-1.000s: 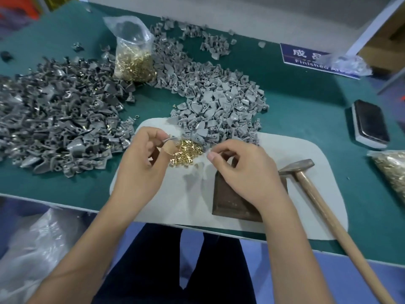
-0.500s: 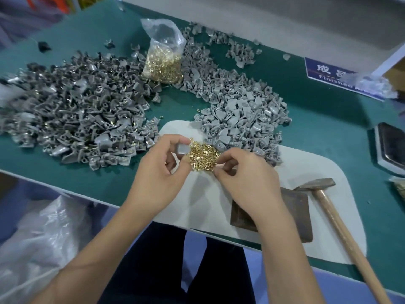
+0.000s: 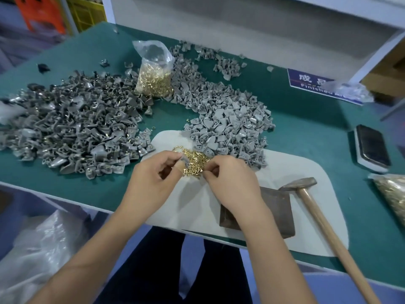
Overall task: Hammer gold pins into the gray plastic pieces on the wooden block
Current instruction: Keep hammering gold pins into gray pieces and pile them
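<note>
Head | left hand [image 3: 153, 183] fingers pinch gray piece [image 3: 183, 160] | right hand [image 3: 232, 183] fingers curled at gold pins [image 3: 196, 160], hold unclear

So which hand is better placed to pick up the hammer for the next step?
Probably the right hand. The hammer lies on the white mat just right of the wooden block, beside that wrist. The left hand pinches a gray plastic piece, farther from the handle.
</note>
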The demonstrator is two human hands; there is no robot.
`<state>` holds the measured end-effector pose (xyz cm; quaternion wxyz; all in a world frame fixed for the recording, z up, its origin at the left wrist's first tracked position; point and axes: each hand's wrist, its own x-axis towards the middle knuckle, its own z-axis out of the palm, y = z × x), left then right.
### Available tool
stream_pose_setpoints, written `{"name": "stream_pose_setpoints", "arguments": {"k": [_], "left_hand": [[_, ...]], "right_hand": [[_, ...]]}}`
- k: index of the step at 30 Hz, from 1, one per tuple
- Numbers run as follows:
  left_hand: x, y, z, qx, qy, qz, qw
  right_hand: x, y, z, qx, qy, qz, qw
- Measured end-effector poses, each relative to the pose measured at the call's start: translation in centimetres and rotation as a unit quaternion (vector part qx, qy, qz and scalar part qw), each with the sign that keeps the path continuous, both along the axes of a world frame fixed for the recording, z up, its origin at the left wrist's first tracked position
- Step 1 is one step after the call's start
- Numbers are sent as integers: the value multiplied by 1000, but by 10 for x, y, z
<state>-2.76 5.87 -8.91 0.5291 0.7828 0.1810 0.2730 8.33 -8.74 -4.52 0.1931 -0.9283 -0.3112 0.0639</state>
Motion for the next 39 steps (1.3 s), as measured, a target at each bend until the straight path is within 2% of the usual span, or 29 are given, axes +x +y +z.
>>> {"name": "stream_pose_setpoints", "arguments": {"k": [4,7,10,14,16,20,23,27,31,37,39], "left_hand": [[-1,0,6,41,-8,-2,999],[-2,-3,9,28,5,-16,999],[-4,-10,15,-8,3,-46,999],[-7,-28,24,-66,-32,-68,995],[-9,-35,28,-95,-40,-75,992],[-9,-41,39,-94,-39,-116,988],[-1,-51,47,-104,-43,-135,984],[9,-72,43,-99,-13,-137,985],[18,-85,39,-27,4,-155,987],[24,-84,43,66,21,-136,988],[23,-79,47,126,35,-127,983]], "right_hand": [[-2,1,2,-31,-17,7,999],[-2,-4,2,9,-21,2,1000],[-3,-9,1,154,5,-7,988],[-1,-16,7,378,71,-56,921],[1,-23,8,428,91,-80,895],[-8,-43,10,503,99,-104,853],[-17,-62,14,515,102,-103,845],[-23,-88,11,467,54,-92,878],[-22,-101,3,429,-1,-87,899],[-16,-108,-8,450,22,-122,884],[-16,-110,-9,460,32,-136,877]]}}
